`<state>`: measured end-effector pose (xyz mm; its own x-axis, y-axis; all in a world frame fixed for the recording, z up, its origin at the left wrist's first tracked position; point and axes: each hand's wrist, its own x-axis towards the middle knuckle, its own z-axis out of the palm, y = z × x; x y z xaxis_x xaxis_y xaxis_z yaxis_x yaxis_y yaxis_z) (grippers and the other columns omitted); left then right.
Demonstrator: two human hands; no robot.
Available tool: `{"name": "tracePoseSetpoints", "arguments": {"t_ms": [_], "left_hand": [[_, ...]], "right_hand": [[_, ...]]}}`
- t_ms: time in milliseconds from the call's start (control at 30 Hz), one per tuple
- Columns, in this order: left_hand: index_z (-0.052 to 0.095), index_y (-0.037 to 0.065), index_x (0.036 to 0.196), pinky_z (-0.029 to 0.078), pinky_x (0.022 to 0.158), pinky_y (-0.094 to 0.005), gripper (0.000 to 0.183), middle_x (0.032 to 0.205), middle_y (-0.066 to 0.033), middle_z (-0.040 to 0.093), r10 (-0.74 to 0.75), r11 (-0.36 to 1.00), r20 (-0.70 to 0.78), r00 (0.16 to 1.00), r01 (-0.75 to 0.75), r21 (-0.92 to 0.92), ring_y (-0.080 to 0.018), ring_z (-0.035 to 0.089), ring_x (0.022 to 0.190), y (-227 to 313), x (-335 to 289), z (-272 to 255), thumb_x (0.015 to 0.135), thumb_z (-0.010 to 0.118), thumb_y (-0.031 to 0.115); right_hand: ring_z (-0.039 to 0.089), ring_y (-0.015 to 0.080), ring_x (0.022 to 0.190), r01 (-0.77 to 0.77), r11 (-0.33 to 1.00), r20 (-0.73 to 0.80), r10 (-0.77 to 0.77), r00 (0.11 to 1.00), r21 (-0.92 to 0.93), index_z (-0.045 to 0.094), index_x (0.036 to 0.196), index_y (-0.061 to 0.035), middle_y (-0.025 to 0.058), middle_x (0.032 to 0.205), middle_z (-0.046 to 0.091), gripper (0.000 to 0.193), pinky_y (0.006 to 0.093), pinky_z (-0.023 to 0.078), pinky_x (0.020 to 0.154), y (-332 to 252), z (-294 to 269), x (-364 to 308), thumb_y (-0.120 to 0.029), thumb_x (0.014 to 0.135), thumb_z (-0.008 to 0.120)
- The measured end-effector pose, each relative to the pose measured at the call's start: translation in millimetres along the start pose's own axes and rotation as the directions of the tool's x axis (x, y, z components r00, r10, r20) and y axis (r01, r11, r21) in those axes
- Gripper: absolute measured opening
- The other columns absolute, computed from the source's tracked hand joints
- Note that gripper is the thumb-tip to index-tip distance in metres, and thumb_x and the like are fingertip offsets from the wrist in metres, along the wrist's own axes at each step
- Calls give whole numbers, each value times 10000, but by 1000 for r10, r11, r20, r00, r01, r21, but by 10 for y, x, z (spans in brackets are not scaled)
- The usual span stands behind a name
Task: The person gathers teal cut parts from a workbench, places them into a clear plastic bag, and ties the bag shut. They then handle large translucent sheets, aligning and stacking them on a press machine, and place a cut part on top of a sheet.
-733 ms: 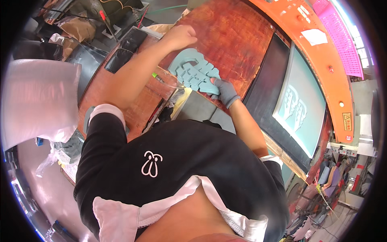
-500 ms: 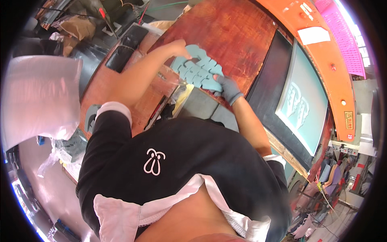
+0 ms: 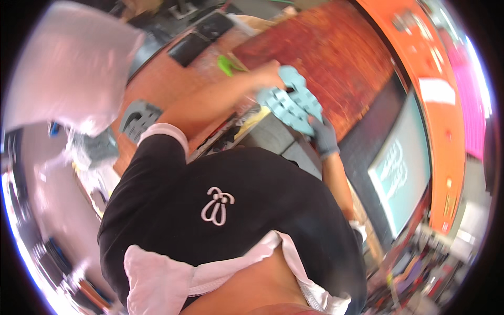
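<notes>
Two light-blue, sole-shaped foam pieces (image 3: pixel 291 113) with rows of dark slits are held over the near edge of a worn red-brown board. My bare left hand (image 3: pixel 269 76) grips their far left end, its fingers partly hidden and blurred. My right hand (image 3: pixel 324 135), in a grey glove, is closed on the near right end with the thumb on top. The pieces lie side by side, partly overlapping. A grey slotted piece (image 3: pixel 139 119) lies by my left elbow on the orange-brown tabletop (image 3: pixel 181 100).
To the right, a pale teal sheet (image 3: pixel 407 168) with sole-shaped cut-outs lies on a dark surface beside an orange machine (image 3: pixel 441 121). A bright green-handled item (image 3: pixel 227 64) and black boxes (image 3: pixel 202 38) sit past my left forearm. A large translucent plastic bag (image 3: pixel 68 68) stands at left.
The view has swung, so the surroundings sit differently in the picture. Both hands still hold the foam pieces. The green-handled item beyond my left arm now shows.
</notes>
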<state>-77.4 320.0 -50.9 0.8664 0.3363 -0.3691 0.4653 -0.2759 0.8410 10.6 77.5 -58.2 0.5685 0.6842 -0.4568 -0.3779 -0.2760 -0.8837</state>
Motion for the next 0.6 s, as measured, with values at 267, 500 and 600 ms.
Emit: {"name": "tracePoseSetpoints", "arguments": {"t_ms": [267, 500, 600], "left_hand": [[501, 6, 1168, 439, 871, -367, 481, 1073, -100, 579, 43, 228, 175, 984, 161, -960, -228, 550, 973, -870, -1277, 156, 761, 673, 196], [492, 37, 1197, 494, 697, -278, 444, 986, -40, 586, -225, 466, -353, 908, -218, -858, -132, 570, 805, -1160, -2830, -1092, 810, 623, 212], [469, 45, 1232, 489, 659, -247, 479, 945, -34, 580, -150, 639, -587, 795, -375, -671, -96, 556, 771, -1308, -3438, -1641, 801, 624, 183]], "right_hand": [[590, 130, 778, -129, 960, 223, 186, 957, -248, 526, 1150, -31, 54, 971, 594, 411, 249, 495, 582, 93, 473, -301, -253, 811, 591], [581, 188, 832, -113, 981, 749, 194, 633, -158, 464, 1193, 0, 115, 1022, 576, 415, 298, 488, 641, -313, 2140, -272, -288, 895, 476], [554, 191, 914, -345, 928, 831, 298, 470, -138, 419, 1227, -11, 112, 1061, 552, 437, 319, 481, 718, -200, 2824, -337, -304, 907, 471]]}}
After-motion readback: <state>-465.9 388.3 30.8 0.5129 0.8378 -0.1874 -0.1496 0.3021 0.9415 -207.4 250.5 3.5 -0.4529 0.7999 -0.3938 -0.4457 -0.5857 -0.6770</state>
